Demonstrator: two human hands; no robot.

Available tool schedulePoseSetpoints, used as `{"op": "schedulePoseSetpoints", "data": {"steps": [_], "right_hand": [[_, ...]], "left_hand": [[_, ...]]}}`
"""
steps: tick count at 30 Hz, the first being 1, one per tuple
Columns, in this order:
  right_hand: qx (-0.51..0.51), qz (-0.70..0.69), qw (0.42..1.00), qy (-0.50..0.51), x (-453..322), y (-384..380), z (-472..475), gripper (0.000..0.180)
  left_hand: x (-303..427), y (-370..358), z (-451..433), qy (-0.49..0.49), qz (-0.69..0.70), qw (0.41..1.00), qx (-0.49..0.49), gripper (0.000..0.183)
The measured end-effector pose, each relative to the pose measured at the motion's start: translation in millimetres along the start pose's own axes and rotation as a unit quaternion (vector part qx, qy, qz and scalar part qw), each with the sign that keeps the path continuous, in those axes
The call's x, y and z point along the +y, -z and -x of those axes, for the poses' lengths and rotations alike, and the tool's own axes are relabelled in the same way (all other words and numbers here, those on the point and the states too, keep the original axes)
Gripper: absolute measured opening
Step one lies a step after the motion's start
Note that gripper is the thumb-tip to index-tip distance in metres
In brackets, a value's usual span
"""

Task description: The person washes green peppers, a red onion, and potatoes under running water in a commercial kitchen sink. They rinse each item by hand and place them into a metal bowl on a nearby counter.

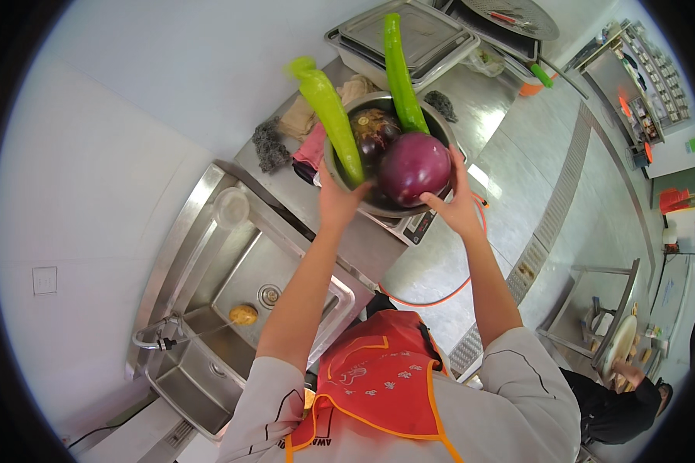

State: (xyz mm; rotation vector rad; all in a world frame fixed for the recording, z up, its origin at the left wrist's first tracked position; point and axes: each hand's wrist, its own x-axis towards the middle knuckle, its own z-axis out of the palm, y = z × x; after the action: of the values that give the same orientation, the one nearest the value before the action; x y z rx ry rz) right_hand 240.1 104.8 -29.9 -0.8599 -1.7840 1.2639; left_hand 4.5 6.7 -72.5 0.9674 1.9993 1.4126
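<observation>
A round stainless steel bowl (453, 133) is between my two hands. Inside it are a purple round eggplant (415, 169), a darker eggplant (375, 130) with brown scarring, and two long green peppers, one left (331, 118) and one right (403, 75), both sticking up past the rim. My left hand (340, 199) grips the bowl's near left side. On the opposite side my right hand (456, 199) holds the rim, its thumb against the purple eggplant. Below the bowl a digital scale (415, 230) is partly hidden; whether the bowl touches it I cannot tell.
Left of me is a steel sink (237, 278) with a potato (243, 315), a faucet (156, 341) and a clear plastic container (231, 208). Scouring pads (270, 146), cloths (298, 118) and lidded trays (402, 40) lie around the bowl. A co-worker (614, 399) stands at right.
</observation>
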Motion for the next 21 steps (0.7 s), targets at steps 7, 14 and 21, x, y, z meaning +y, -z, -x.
{"op": "schedulePoseSetpoints", "data": {"steps": [7, 14, 21], "right_hand": [[-0.048, 0.077, 0.995, -0.039, -24.2, 30.0, -17.4, 0.101], [-0.035, 0.167, 0.984, 0.042, -10.0, 4.4, -23.6, 0.1], [-0.038, 0.153, 0.987, 0.029, -27.8, 5.1, -29.1, 0.084]], "left_hand": [[3.2, -0.2, -0.3, -0.024, -0.019, 1.0, 0.009, 0.107], [-5.2, -0.5, -5.0, -0.015, -0.018, 1.0, -0.001, 0.115], [1.6, 0.2, -2.1, -0.095, -0.074, 0.991, 0.05, 0.115]]}}
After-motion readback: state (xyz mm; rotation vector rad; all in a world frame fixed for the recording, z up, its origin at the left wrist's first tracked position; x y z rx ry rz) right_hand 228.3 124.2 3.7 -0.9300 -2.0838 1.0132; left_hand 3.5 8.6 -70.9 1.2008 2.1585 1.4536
